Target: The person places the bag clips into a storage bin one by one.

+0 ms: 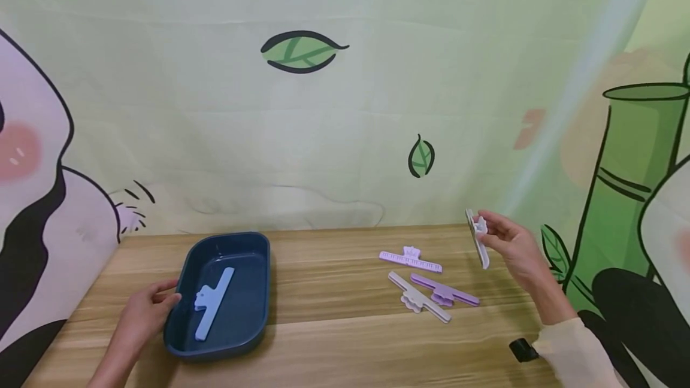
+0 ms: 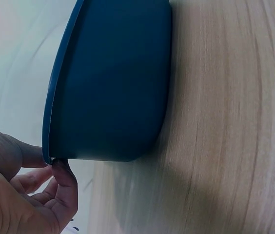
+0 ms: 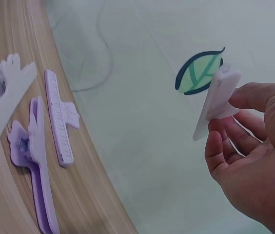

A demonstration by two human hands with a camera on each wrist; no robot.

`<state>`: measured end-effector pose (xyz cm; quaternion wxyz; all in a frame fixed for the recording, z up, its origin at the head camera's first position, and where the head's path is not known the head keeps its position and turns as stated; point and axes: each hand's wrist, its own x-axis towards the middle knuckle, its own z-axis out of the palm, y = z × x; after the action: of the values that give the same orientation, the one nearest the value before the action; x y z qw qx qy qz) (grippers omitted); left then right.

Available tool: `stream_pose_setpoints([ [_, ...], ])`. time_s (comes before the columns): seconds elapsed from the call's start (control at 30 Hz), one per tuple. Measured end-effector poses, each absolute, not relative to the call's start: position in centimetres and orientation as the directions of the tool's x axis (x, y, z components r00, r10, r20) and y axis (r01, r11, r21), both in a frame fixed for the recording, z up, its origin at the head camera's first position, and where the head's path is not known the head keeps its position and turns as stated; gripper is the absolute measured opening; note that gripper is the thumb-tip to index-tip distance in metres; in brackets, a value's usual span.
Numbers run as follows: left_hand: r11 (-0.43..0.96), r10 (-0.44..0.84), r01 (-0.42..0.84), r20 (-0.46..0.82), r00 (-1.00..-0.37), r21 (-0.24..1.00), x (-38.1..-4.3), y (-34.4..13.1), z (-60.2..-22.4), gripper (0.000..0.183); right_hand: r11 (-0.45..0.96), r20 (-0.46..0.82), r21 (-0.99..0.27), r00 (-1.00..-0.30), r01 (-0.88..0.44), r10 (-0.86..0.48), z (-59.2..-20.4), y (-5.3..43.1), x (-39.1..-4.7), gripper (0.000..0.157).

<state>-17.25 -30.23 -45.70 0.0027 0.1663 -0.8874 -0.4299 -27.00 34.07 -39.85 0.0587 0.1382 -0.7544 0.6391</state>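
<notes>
Dark blue tub (image 1: 245, 310) at the left hand (image 1: 144, 311), white clip (image 1: 477, 238) in the right hand (image 1: 513, 251).

Beyond both hands stands a printed backdrop (image 1: 323, 124), and beneath them spreads a wood-grained worktop (image 1: 323, 298). The tub rests there just to the right of the left hand, whose thumb and fingers close on its rim in a narrow pinch; a pale blue clip (image 1: 214, 304) lies slantwise inside it. Between the hands, but nearer the right one, lie an off-white clip (image 1: 419, 297), a purple clip (image 1: 444, 290) closest to that hand and, beyond these, a lilac clip (image 1: 411, 261) with ruler marks. The right hand pinches the white clip, tilted, between thumb and fingertips; it looks lifted off the worktop, though its lower end is hard to judge.
</notes>
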Motion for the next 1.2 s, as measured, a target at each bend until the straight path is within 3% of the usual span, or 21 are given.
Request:
stream_pose_setpoints([
  [0.4, 0.564, -0.277, -0.281, -0.143, -0.950, 0.776, -17.2, -30.3, -45.7, 0.044, 0.253, 0.243, -0.928, -0.958, -0.275, -0.152, -39.8, 31.0, -27.3, 0.055],
  [0.77, 0.585, -0.265, -0.251, -0.112, -0.958, 0.771, -17.1, -30.4, -45.6, 0.042, 0.210, 0.233, -0.941, -0.959, -0.264, -0.164, -39.7, 27.8, -27.8, 0.053],
  [1.2, 0.553, -0.284, -0.301, -0.163, -0.945, 0.777, -17.2, -30.3, -45.5, 0.044, 0.166, 0.247, -0.946, -0.949, -0.280, -0.194, -39.7, 24.8, -28.5, 0.050],
])
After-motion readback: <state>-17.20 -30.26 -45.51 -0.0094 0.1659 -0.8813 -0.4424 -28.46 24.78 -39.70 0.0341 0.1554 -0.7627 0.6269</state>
